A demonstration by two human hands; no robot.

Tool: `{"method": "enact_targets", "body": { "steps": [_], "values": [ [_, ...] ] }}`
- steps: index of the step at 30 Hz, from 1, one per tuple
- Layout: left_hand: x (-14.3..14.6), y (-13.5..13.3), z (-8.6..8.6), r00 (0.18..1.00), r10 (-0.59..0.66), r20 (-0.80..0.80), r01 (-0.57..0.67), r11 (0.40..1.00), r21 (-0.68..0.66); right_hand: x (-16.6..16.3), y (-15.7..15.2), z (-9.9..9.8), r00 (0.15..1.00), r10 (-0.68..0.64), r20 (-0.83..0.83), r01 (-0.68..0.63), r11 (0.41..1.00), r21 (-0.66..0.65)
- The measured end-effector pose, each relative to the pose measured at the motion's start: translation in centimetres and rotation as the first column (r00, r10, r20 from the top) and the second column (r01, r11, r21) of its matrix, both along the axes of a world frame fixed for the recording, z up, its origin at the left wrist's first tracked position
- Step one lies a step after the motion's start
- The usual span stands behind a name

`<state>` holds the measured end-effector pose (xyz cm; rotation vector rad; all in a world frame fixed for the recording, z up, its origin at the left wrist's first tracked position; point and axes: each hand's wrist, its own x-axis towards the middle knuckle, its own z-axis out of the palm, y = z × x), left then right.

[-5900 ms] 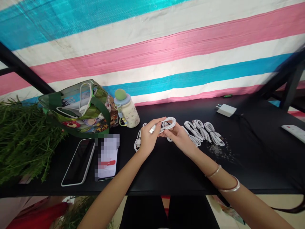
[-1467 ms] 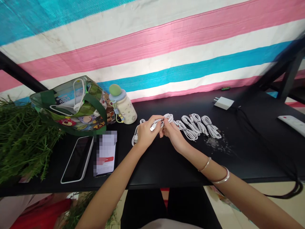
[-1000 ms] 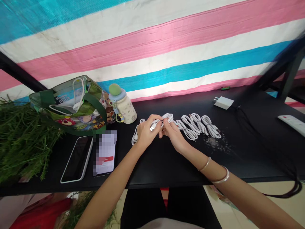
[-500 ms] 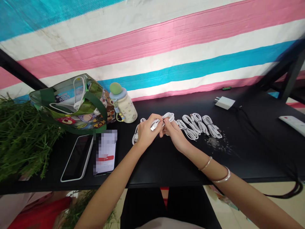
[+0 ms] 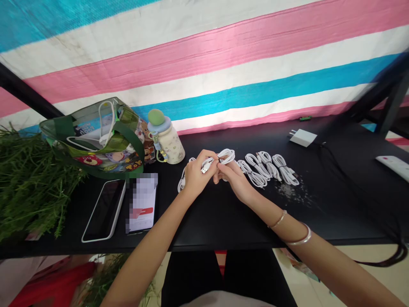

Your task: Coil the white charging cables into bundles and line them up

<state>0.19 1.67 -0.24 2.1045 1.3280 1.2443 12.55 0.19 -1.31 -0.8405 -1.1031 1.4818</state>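
My left hand (image 5: 198, 175) and my right hand (image 5: 232, 177) meet over the black table, both gripping a coiled white USB cable (image 5: 225, 157). The cable's metal USB plug (image 5: 204, 169) sticks out beside my left fingers. A loose loop of the same cable (image 5: 182, 183) trails on the table under my left hand. Just right of my right hand lie several bundled white cables (image 5: 266, 168) in a row. My fingers hide the middle of the held coil.
A white charger (image 5: 303, 137) with a dark cord sits to the right, and a white remote (image 5: 393, 166) is at the right edge. On the left are a patterned bag (image 5: 99, 140), a bottle (image 5: 166, 143), a phone (image 5: 104, 211), a blurred card (image 5: 142, 202) and green foliage (image 5: 28, 183).
Both hands stay together on the coil, with only small finger movements. The plug now sits closer to my left fingers, and the whole view has shifted slightly.
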Motion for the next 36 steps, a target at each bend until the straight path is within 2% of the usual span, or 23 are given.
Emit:
{"method": "enact_targets", "body": {
  "steps": [12,25,36],
  "values": [
    [0.20,-0.14,0.03,0.992,0.052,-0.116,-0.051,0.999,0.009,-0.11,-0.04,-0.29,0.998,-0.057,0.020,0.056,0.998,0.016],
    [0.19,-0.24,0.21,0.986,0.064,-0.152,-0.061,0.998,0.029,-0.26,0.03,-0.38,0.999,-0.054,-0.004,0.054,0.998,-0.019],
    [0.20,-0.29,0.36,0.990,0.053,-0.129,-0.053,0.999,0.006,-0.04,0.04,-0.48,0.999,-0.026,0.027,0.026,1.000,0.007]
  ]
}}
